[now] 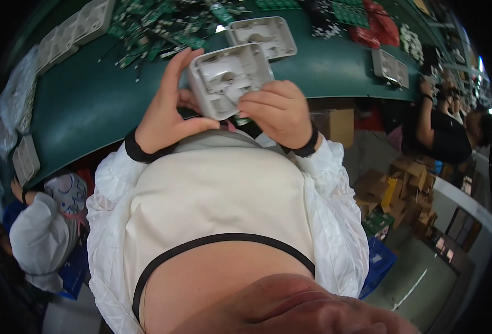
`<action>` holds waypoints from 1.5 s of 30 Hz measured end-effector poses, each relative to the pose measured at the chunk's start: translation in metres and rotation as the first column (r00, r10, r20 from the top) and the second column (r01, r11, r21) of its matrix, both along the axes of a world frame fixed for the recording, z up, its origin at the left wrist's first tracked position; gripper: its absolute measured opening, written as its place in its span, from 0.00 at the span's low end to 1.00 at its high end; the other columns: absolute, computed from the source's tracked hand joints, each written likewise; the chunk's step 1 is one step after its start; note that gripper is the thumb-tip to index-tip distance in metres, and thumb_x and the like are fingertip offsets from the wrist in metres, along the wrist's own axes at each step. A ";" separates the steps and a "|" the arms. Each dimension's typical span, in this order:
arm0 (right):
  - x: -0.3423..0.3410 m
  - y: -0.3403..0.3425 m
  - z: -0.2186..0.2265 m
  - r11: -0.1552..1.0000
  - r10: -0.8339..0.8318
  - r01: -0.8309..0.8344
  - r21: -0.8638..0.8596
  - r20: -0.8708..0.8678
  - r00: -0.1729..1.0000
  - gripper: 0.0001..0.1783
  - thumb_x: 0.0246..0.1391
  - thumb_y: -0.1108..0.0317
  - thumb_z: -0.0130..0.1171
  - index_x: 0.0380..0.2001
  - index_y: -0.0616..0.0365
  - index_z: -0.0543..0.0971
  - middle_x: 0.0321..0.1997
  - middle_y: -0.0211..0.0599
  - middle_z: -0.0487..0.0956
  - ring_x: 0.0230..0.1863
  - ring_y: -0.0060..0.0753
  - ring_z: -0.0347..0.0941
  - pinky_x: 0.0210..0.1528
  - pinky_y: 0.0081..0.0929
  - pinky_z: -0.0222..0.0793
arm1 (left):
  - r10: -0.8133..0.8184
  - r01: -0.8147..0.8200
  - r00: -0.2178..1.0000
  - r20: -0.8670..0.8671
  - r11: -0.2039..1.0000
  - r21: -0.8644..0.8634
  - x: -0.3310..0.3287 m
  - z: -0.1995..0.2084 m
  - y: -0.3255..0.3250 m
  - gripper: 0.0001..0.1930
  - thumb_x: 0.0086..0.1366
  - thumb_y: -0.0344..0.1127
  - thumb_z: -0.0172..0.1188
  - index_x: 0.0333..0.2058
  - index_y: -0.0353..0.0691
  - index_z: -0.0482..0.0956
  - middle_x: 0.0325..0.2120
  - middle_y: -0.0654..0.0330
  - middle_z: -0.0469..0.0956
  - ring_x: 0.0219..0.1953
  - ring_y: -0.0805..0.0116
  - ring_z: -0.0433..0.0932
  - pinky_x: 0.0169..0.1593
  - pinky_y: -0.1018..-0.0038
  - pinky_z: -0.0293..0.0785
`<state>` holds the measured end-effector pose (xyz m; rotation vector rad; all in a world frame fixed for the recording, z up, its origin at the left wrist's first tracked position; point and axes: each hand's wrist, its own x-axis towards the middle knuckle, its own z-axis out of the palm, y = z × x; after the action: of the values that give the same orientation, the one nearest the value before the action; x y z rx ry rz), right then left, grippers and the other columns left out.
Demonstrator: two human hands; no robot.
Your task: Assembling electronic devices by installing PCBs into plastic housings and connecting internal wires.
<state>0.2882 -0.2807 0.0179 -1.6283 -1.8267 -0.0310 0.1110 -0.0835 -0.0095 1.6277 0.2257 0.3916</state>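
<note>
Fingers of the left hand [162, 119] are gripping with forefinger and thumb wide apart, while those of the right hand [285, 114] are bunching close together; whether the right fingertips are pinching anything small cannot be told. A long dark-green workbench [90, 100] is running across the view, and a loose heap of green circuit boards and wires [162, 33] is lying on it, seemingly placed within reach. Off-white and rectangular, an open plastic housing [200, 94] with rounded corners is being held near the bench's near edge, in front of the body, its hollow side facing up, probably so the interior is showing. A similar off-white plastic box [290, 47] is lying just beyond it. The left thumb is pressing the housing's lower edge, apparently steadying it so the right fingers are resting freely at its lower right corner. Inside, a white rounded part [217, 69] is sitting toward the upper wall.
</note>
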 end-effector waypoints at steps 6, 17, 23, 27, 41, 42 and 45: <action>0.087 -0.111 0.022 0.868 -0.482 0.496 -0.026 0.196 0.854 0.10 0.49 0.80 0.66 0.37 0.58 0.85 0.42 0.42 0.86 0.42 0.46 0.85 0.41 0.34 0.79 | -0.116 0.146 0.989 -0.089 0.742 0.654 0.073 0.004 0.008 0.34 0.60 0.36 0.72 0.63 0.37 0.70 0.63 0.50 0.69 0.54 0.54 0.80 0.56 0.62 0.77; 0.252 -0.200 -0.041 0.650 -0.634 0.758 -0.054 0.513 0.579 0.05 0.62 0.62 0.63 0.38 0.44 0.86 0.45 0.25 0.86 0.38 0.43 0.83 0.34 0.35 0.77 | -0.069 0.082 0.996 -0.063 0.322 0.943 0.129 -0.023 -0.016 0.11 0.60 0.37 0.69 0.37 0.39 0.80 0.41 0.58 0.78 0.46 0.57 0.78 0.47 0.64 0.75; 0.279 -0.211 -0.039 0.611 -0.610 0.780 -0.134 0.548 0.572 0.07 0.63 0.61 0.62 0.41 0.44 0.86 0.47 0.26 0.85 0.39 0.44 0.83 0.36 0.36 0.78 | -0.114 0.014 0.993 0.040 0.442 0.897 0.097 -0.016 -0.019 0.06 0.59 0.36 0.68 0.30 0.41 0.82 0.38 0.60 0.79 0.46 0.59 0.77 0.48 0.63 0.73; 0.289 -0.214 -0.031 0.533 -0.613 0.821 -0.204 0.576 0.541 0.10 0.64 0.59 0.61 0.44 0.46 0.85 0.49 0.30 0.85 0.43 0.47 0.83 0.40 0.37 0.79 | -0.128 0.070 0.992 -0.008 0.492 0.868 0.054 -0.009 -0.016 0.06 0.59 0.35 0.69 0.34 0.42 0.84 0.39 0.62 0.79 0.45 0.61 0.77 0.48 0.63 0.71; 0.193 0.095 -0.002 0.966 -0.258 0.245 0.083 0.345 0.902 0.16 0.64 0.66 0.65 0.52 0.61 0.82 0.43 0.38 0.84 0.43 0.28 0.82 0.44 0.26 0.77 | -0.034 0.089 0.996 -0.084 0.534 0.841 -0.010 -0.025 -0.003 0.10 0.58 0.34 0.71 0.39 0.43 0.83 0.45 0.62 0.78 0.45 0.60 0.76 0.49 0.64 0.72; 0.187 0.121 -0.008 0.952 -0.301 0.302 0.056 0.366 0.880 0.14 0.60 0.69 0.65 0.48 0.61 0.81 0.44 0.44 0.82 0.43 0.38 0.81 0.41 0.31 0.78 | -0.031 0.100 0.995 -0.100 0.546 0.832 -0.011 -0.026 -0.002 0.11 0.58 0.34 0.71 0.39 0.42 0.83 0.47 0.61 0.77 0.46 0.60 0.76 0.50 0.63 0.72; 0.218 0.154 -0.033 0.939 -0.288 0.338 -0.056 0.407 0.867 0.15 0.53 0.73 0.65 0.45 0.60 0.81 0.43 0.51 0.80 0.44 0.51 0.79 0.41 0.38 0.78 | -0.005 0.074 0.996 -0.088 0.582 0.810 -0.011 -0.017 0.000 0.18 0.56 0.35 0.73 0.46 0.43 0.82 0.52 0.57 0.75 0.51 0.56 0.74 0.55 0.61 0.71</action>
<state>0.5063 -0.1263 -0.0152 -2.1195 -1.8541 -0.4260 0.1000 -0.0833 -0.0269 2.5783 0.0512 0.4263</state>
